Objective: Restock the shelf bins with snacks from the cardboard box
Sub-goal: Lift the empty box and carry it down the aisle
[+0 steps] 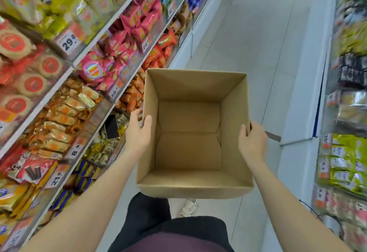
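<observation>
I hold an open cardboard box (190, 180) in front of me above the aisle floor; its inside shows only bare cardboard. My left hand (139, 130) grips the box's left wall, thumb over the rim and fingers outside. My right hand (252, 140) grips the right wall the same way. To the left run shelf bins (59, 112) packed with wrapped snacks in red, pink, orange and yellow.
Price tags (68, 43) line the left shelf edges. A dark phone (111, 126) lies on the snacks in a lower left bin. Another stocked shelf (347, 112) stands on the right. The white tiled aisle floor (248, 33) runs ahead between them.
</observation>
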`<state>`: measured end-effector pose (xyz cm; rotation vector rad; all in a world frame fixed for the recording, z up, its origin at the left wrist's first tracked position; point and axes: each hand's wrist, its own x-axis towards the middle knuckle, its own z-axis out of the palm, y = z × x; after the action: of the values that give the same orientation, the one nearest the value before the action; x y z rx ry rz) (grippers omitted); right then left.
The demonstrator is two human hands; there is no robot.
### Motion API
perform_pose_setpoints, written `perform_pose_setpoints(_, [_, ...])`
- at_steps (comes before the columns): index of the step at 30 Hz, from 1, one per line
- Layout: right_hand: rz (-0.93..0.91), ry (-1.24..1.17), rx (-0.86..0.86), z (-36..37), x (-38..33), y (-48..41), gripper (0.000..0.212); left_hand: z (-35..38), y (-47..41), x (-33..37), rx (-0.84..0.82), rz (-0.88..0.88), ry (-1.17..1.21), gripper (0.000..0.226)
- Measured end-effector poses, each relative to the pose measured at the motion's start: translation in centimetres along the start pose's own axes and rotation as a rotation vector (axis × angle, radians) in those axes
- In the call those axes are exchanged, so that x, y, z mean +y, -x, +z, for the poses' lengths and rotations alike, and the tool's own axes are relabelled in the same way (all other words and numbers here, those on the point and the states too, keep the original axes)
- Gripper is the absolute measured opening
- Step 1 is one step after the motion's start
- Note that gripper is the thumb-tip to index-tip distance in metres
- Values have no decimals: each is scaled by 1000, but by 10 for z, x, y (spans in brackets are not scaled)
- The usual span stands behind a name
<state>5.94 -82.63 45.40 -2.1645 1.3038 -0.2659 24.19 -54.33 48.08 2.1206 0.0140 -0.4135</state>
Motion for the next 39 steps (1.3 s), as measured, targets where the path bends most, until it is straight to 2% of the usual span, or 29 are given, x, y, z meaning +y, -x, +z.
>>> perform_pose_setpoints(4, [11, 0, 42, -6, -8, -91, 27, 43, -72, 65, -33, 47, 9, 46])
perform_pose_setpoints(9, [52, 16, 122, -16, -47, -212, 40, 107, -200, 145, -165, 127, 42, 43])
perform_pose_setpoints(14, [98, -21, 222, -49, -86, -319, 32, 172, -308, 249, -261, 159, 16, 45])
perform_pose_setpoints(16, [98, -25, 265, -58, -95, -363, 36, 201, -346, 288, -289, 176, 17, 45])
perform_pose_setpoints(23, [199, 25, 321, -66, -88, -546, 39, 325, -466, 401, -355, 197, 26, 42])
perform_pose_setpoints(29, [204, -28, 305, -86, -104, -731, 34, 424, -570, 508, -293, 203, 22, 43])
perform_pose_setpoints(33, [134, -34, 261, -100, -129, -855, 42, 473, -646, 582, -257, 195, 11, 44])
perform_pose_setpoints(37, [150, 13, 235, -105, -152, -970, 25, 521, -717, 644, -230, 211, 21, 45])
perform_pose_setpoints(39, [141, 23, 234, -102, -159, -1027, 24, 549, -758, 669, -243, 210, 17, 47])
